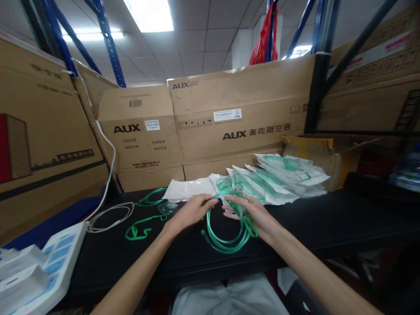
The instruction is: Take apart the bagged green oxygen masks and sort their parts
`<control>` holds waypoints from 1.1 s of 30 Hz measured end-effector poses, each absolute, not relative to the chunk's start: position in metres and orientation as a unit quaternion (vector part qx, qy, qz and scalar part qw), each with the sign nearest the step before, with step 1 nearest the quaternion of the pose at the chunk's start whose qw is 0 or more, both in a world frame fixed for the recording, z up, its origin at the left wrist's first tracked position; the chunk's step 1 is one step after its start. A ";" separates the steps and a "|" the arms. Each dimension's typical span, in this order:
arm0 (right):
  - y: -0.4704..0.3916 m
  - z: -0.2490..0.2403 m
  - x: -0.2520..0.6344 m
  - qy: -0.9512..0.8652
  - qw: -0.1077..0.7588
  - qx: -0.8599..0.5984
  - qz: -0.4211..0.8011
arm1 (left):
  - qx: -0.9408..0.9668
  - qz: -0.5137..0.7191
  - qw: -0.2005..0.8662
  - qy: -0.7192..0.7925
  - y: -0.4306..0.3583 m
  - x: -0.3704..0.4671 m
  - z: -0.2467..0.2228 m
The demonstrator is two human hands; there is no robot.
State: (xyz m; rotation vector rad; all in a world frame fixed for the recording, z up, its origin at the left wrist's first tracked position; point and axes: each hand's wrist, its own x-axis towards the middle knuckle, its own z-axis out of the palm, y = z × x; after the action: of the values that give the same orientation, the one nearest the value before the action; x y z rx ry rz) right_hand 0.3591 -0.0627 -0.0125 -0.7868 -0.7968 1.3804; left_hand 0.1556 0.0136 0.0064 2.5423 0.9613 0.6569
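My left hand (193, 211) pinches a coil of clear green tubing (226, 250) between thumb and fingers. The loops hang just above the black table. My right hand (256, 216) is curled around a clear mask with a green strap (250, 225), joined to the same coil; the fingers partly hide the mask. Left of my left hand lie a second clear mask (168, 208), a loose green strap (137, 231) and more green tubing (151, 197). Behind my hands, a white pouch (188, 190) lies flat beside a row of packed pouches (272, 181) showing green contents.
A white power strip (59, 262) with plugs sits at the front left, its cable (113, 214) coiled on the table (311, 232). Large cardboard boxes (243, 118) wall off the back. An open carton (341, 153) and a plastic bottle (410, 170) stand at the right.
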 end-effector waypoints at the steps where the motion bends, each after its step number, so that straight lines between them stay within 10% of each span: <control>1: -0.063 -0.012 0.362 -0.351 0.640 -0.349 0.587 | 0.890 0.237 0.166 0.351 0.011 0.154 0.005; 9: -0.060 -0.012 0.373 -0.360 0.648 -0.373 0.558 | 0.897 0.091 0.255 0.349 -0.011 0.120 -0.001; 20: -0.063 -0.015 0.379 -0.379 0.544 -0.299 0.686 | 0.820 0.173 0.442 0.321 0.001 0.117 0.001; 33: -0.062 -0.014 0.354 -0.322 0.613 -0.366 0.622 | 0.761 0.309 0.451 0.349 -0.010 0.149 0.015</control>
State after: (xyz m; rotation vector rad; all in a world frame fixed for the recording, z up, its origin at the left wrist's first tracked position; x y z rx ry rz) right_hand 0.3541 -0.0625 -0.0138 -0.8440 -0.7427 1.4347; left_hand 0.1491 -0.0098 0.0155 1.8808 0.8638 0.7637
